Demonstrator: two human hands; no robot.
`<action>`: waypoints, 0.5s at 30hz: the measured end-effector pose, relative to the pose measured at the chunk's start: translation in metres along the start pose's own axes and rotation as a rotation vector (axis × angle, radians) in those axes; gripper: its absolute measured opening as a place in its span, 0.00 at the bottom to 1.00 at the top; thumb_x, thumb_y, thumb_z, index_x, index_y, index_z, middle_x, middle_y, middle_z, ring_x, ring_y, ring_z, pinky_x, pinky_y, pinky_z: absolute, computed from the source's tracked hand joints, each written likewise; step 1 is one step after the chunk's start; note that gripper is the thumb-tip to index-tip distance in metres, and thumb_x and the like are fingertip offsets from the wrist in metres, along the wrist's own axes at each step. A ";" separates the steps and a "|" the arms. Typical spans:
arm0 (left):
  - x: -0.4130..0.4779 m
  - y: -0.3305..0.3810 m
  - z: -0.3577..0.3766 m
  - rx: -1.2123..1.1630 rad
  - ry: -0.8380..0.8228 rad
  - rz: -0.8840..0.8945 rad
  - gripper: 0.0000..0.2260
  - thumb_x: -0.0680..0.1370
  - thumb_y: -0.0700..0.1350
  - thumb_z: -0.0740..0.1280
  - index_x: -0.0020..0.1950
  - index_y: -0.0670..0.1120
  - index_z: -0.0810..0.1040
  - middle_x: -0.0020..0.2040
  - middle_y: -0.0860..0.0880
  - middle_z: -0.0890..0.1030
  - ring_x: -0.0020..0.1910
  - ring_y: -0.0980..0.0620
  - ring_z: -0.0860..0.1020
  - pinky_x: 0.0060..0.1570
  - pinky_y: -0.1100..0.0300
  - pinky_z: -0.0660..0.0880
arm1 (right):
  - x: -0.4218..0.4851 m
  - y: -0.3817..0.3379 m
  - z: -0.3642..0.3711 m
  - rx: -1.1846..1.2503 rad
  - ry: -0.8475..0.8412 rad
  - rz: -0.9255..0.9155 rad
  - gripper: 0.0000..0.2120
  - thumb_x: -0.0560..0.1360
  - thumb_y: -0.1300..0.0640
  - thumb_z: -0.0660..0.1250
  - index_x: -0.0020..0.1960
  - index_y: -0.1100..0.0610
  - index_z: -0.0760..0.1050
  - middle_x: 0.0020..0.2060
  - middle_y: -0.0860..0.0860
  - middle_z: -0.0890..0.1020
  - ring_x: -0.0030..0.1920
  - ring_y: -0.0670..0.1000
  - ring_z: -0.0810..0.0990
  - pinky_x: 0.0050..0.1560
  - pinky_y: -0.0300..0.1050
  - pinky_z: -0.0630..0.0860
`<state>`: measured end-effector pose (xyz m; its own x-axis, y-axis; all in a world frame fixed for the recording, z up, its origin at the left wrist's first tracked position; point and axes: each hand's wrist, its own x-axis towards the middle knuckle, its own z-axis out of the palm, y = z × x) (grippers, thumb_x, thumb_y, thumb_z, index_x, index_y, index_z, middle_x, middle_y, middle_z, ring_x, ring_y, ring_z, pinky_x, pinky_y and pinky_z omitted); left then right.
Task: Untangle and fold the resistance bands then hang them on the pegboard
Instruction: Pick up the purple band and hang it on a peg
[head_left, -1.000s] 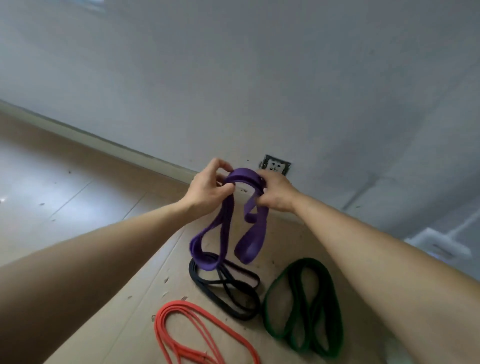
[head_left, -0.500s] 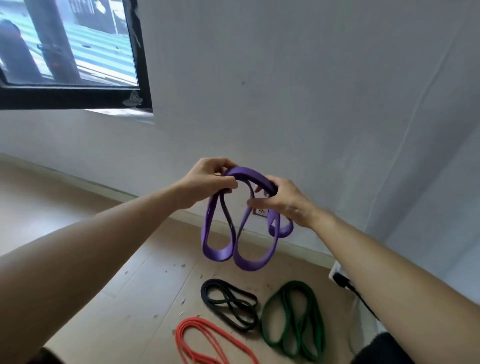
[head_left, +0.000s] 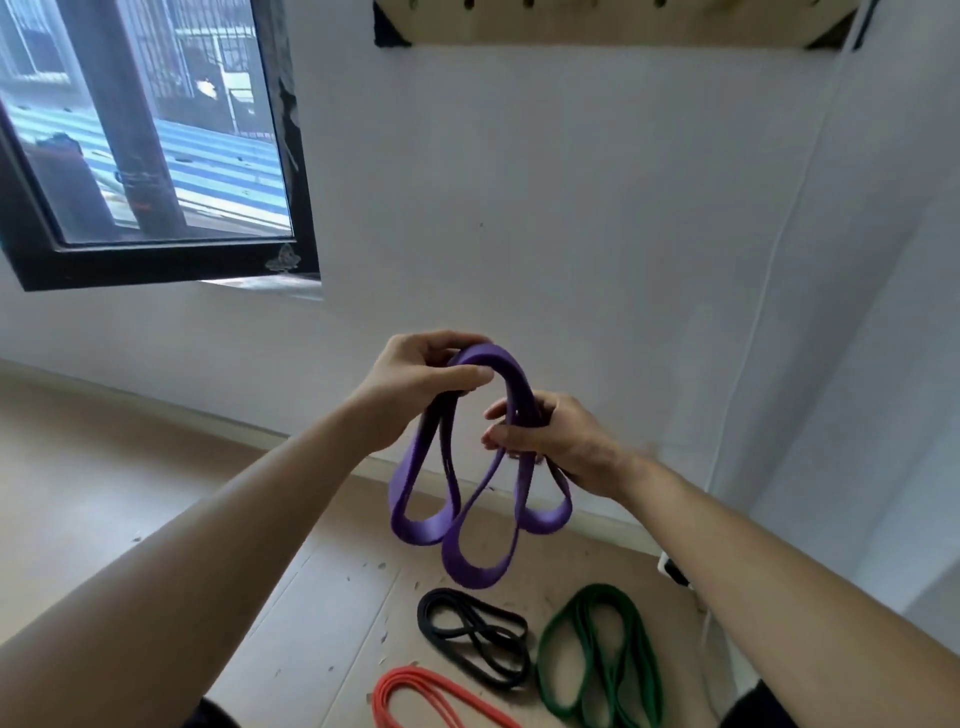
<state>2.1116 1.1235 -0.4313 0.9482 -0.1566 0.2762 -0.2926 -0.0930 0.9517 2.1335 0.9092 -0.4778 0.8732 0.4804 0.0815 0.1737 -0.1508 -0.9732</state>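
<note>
Gripping the folded purple band (head_left: 470, 483) at its top bend, the left hand (head_left: 421, 382) pinches the strands between thumb and curled fingers, while the right hand (head_left: 556, 441) closes around the gathered strands just beside and slightly below it. Three loops of the band hang beneath the hands, clear of the floor (head_left: 130, 493). Well below the hands lie the black band (head_left: 475, 636), the green band (head_left: 602, 654) to its right, and the red band (head_left: 431, 701) nearest the person. High above the hands, the pegboard (head_left: 613, 23) is fixed to the wall (head_left: 519, 208), with a window (head_left: 145, 130) up to the left.
</note>
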 end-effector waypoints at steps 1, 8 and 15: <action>0.002 0.001 0.001 -0.041 0.019 0.007 0.16 0.73 0.38 0.77 0.60 0.44 0.83 0.49 0.42 0.87 0.48 0.44 0.85 0.53 0.57 0.82 | -0.001 -0.004 0.001 0.010 0.005 -0.006 0.16 0.73 0.60 0.77 0.59 0.58 0.79 0.51 0.62 0.86 0.52 0.59 0.86 0.60 0.55 0.80; 0.010 0.005 0.003 -0.165 0.055 0.015 0.16 0.73 0.38 0.76 0.61 0.43 0.83 0.46 0.46 0.86 0.43 0.52 0.83 0.46 0.63 0.78 | -0.006 -0.030 -0.013 -0.124 0.096 -0.037 0.16 0.73 0.60 0.77 0.59 0.58 0.80 0.52 0.59 0.84 0.52 0.60 0.84 0.55 0.52 0.83; 0.019 0.004 0.017 -0.088 0.050 -0.018 0.16 0.71 0.36 0.78 0.58 0.43 0.84 0.47 0.44 0.87 0.44 0.52 0.84 0.49 0.63 0.79 | -0.006 -0.023 -0.029 -0.263 0.100 0.039 0.17 0.72 0.55 0.78 0.59 0.52 0.81 0.48 0.51 0.86 0.47 0.52 0.87 0.51 0.46 0.83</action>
<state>2.1261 1.1035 -0.4247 0.9590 -0.1058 0.2628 -0.2652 -0.0083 0.9642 2.1374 0.8849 -0.4493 0.9198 0.3844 0.0787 0.2400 -0.3925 -0.8879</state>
